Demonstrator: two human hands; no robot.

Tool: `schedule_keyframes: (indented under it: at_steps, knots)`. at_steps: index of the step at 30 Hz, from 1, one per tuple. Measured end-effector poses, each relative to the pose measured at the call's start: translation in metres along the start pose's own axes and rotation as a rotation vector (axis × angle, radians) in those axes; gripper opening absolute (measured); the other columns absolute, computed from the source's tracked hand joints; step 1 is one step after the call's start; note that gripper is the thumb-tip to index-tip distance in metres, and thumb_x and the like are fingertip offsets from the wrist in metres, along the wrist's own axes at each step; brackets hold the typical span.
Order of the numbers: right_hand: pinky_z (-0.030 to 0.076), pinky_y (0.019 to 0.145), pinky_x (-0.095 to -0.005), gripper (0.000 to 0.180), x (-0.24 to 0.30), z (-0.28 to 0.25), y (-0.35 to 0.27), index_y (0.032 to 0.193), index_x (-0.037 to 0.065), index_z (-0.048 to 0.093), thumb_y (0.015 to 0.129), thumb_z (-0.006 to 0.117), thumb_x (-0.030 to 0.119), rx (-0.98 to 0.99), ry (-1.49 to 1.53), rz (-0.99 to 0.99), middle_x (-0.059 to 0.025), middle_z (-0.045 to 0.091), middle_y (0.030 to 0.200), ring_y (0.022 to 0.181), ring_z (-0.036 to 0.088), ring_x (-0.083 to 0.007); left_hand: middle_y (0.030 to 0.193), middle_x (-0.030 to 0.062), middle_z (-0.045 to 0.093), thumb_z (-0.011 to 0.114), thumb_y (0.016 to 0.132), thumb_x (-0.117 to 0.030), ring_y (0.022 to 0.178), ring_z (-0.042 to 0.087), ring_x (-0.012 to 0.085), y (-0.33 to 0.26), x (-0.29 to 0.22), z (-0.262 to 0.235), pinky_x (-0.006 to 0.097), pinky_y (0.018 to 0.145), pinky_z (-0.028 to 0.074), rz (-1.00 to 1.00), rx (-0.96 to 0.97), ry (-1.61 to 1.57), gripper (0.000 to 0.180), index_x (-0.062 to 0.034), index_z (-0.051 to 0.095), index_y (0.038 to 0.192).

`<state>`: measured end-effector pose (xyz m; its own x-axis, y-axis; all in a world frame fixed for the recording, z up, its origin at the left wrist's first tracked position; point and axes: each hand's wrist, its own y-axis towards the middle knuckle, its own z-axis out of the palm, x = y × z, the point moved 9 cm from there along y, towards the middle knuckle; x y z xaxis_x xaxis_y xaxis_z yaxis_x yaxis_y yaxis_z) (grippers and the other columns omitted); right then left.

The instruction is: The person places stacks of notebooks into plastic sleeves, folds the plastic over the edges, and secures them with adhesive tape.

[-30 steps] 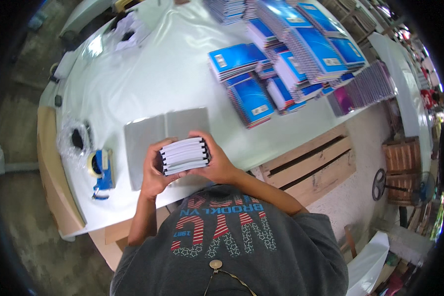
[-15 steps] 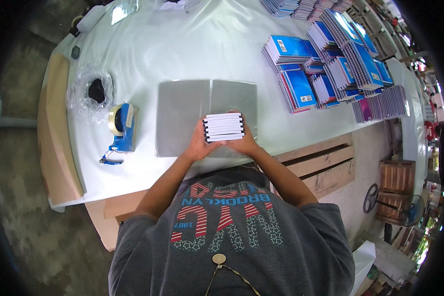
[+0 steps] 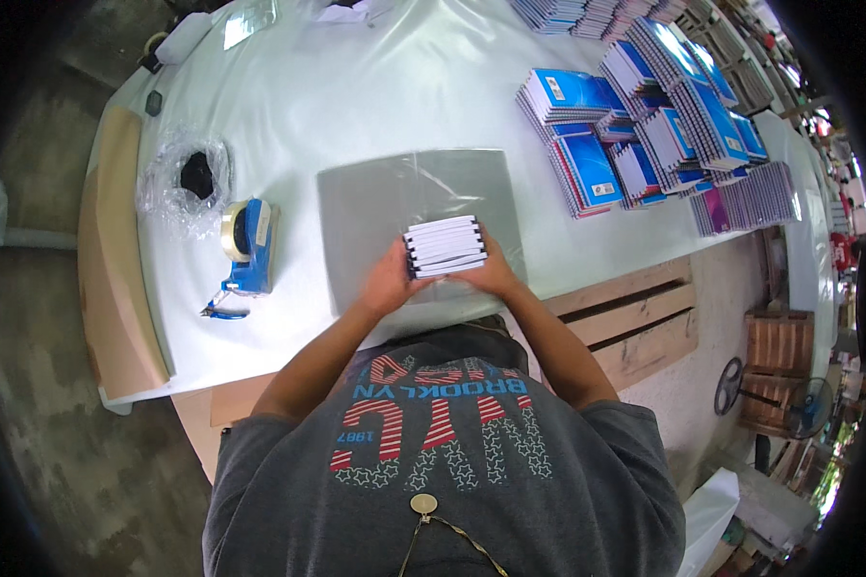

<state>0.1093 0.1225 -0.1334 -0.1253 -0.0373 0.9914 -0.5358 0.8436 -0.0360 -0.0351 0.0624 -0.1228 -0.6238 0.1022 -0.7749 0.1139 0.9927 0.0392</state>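
A stack of several notebooks [image 3: 445, 246] stands with its white page edges toward me and dark bits of binding at its sides. My left hand [image 3: 392, 277] grips the left side of the stack, fingers wrapped round it. The opposite side is clasped by my right hand [image 3: 492, 272], with its thumb near the bottom front. Under the stack and both hands lies a grey, see-through plastic sheet [image 3: 364, 207] with a bright crease near its middle. Covers of the held notebooks are hidden from view.
A blue tape dispenser [image 3: 253, 252] sits left of the sheet, by a crumpled clear plastic roll [image 3: 168, 183]. Piles of blue spiral notebooks [image 3: 587, 171] fill the table's right side. Cardboard [image 3: 115, 260] borders the left edge; a wooden pallet [image 3: 635, 317] stands beyond the near edge.
The view has shifted a little. Both hands and the notebook stack appear slightly further right, and the plastic sheet looks a bit turned. My grip stays on the stack.
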Motion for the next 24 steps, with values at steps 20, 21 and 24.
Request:
schedule_keyframes:
  at_steps: [20,21,24]
  knots:
    - [0.048,0.082,-0.0355,0.062,0.080,-0.016,0.034,0.112,0.003,0.057,0.068,0.076,0.043,0.056,-0.071,0.082,-0.0141,0.065,0.099,0.092,0.063,-0.0250,0.100,0.0190,0.062,0.061,0.083,-0.048,0.095,0.060,0.0233,0.029,-0.035,-0.045,0.033,0.084,0.047,-0.375,-0.103,-0.511,0.068,0.0102,0.048,0.115]
    - [0.049,0.078,-0.0362,0.058,0.052,-0.012,0.041,0.105,0.003,0.061,0.069,0.074,0.047,0.136,-0.109,0.197,-0.0139,0.066,0.091,0.087,0.064,-0.0252,0.104,0.0186,0.061,0.059,0.083,-0.053,0.095,0.059,0.0229,0.030,-0.030,-0.035,0.033,0.083,0.047,-0.533,0.024,-0.545,0.072,0.0090,0.048,0.118]
    - [0.050,0.071,-0.0381,0.059,0.010,0.002,0.048,0.093,0.001,0.066,0.071,0.068,0.057,0.235,-0.188,0.366,-0.0148,0.066,0.078,0.077,0.066,-0.0266,0.107,0.0179,0.060,0.052,0.082,-0.063,0.093,0.060,0.0235,0.019,0.009,-0.009,0.036,0.077,0.050,-0.738,0.156,-0.598,0.080,0.0066,0.050,0.120]
